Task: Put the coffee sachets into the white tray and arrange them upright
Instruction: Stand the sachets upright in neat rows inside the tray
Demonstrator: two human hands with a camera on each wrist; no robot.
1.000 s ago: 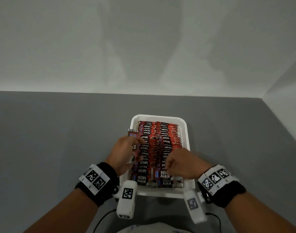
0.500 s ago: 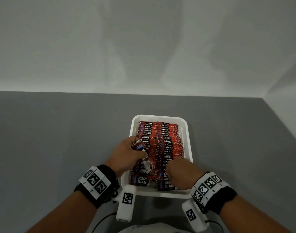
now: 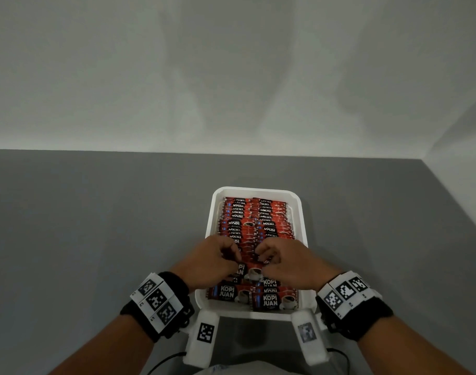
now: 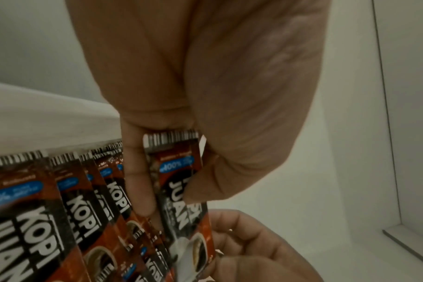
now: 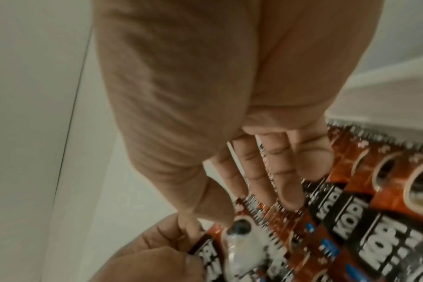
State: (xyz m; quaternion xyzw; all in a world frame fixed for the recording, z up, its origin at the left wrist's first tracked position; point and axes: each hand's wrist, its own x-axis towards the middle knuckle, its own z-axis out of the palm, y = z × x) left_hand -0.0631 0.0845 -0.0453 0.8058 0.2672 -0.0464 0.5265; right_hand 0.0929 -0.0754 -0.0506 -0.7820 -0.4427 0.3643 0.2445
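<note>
Head view: the white tray sits on the grey surface, close in at 6 o'clock, packed with two rows of red coffee sachets standing on edge. Both hands are over the near half. The left hand pinches one sachet that lies across the tops of the others, and the right hand is just beside it at 3 o'clock, fingers curled down into the packs.

Left wrist view: thumb and finger clamp that sachet near its barcode end, with the rest of the row leaning at 9 o'clock.

Right wrist view: pretty blurry, but the right fingers look fairly straight, tips resting on sachet tops; whether they grip anything, can't tell.
</note>
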